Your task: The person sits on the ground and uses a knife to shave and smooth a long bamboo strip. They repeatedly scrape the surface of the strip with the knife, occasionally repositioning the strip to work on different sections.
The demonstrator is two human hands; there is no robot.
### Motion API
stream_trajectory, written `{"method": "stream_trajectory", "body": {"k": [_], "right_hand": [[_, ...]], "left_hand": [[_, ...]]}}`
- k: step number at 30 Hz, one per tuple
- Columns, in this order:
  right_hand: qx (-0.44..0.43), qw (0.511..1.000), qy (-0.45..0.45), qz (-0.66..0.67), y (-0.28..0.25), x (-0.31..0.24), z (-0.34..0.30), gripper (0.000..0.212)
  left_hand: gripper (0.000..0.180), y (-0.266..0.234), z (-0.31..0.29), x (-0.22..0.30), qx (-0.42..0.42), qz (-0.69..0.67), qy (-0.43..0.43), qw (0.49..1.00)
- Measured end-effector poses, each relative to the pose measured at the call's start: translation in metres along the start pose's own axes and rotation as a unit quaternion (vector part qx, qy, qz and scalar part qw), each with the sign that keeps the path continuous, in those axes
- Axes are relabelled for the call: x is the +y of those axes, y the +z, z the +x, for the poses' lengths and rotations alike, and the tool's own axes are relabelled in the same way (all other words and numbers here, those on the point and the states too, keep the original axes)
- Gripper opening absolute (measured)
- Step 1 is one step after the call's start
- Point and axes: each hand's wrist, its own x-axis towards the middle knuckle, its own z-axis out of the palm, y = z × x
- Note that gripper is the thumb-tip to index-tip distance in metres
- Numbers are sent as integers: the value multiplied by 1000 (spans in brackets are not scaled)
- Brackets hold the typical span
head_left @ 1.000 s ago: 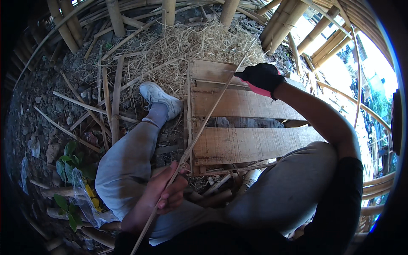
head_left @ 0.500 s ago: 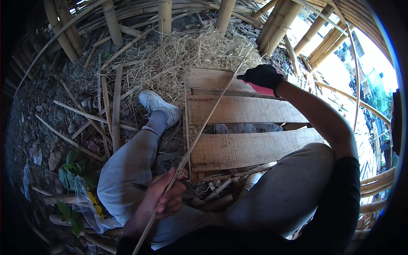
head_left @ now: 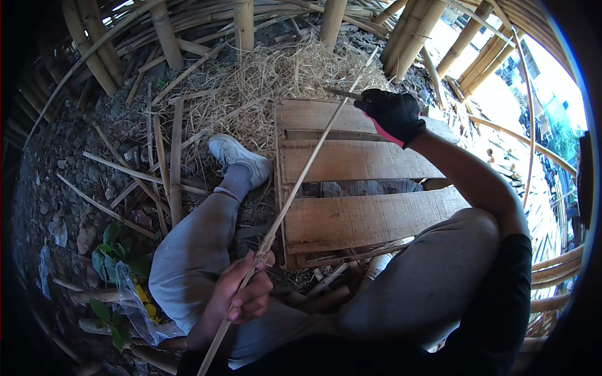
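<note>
A long thin pale bamboo strip (head_left: 301, 182) is held slanted from the near left up to the far right, above the weathered wooden pallet (head_left: 364, 219). The bare left hand (head_left: 244, 294) is kept low and near, by the grey-trousered knee, its grip curled tight around the strip's lower part. The right arm is stretched far out, and the right hand (head_left: 394, 114) in a black glove is closed around a dark-bladed knife (head_left: 343, 94), whose blade is laid against the strip's upper part. Dry straw (head_left: 263, 81) is heaped beyond the pallet.
</note>
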Motion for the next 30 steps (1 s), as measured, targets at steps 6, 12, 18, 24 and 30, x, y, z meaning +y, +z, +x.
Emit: {"method": "stream_trajectory", "body": {"k": [6, 12, 18, 24, 30], "right_hand": [[78, 982, -81, 149, -46, -63, -2, 39], [-18, 986, -160, -45, -13, -45, -3, 49], [-4, 986, -163, -36, -30, -28, 5, 42], [-21, 988, -156, -6, -11, -4, -5, 33], [-149, 984, 93, -11, 26, 46, -38, 41]], "left_hand": [[28, -3, -9, 12, -23, -20, 93, 995], [25, -3, -14, 22, -40, 0, 126, 991], [27, -8, -8, 21, -35, -3, 103, 994], [27, -5, -5, 14, -37, -18, 95, 995], [27, -6, 1, 12, -26, -12, 77, 997]]}}
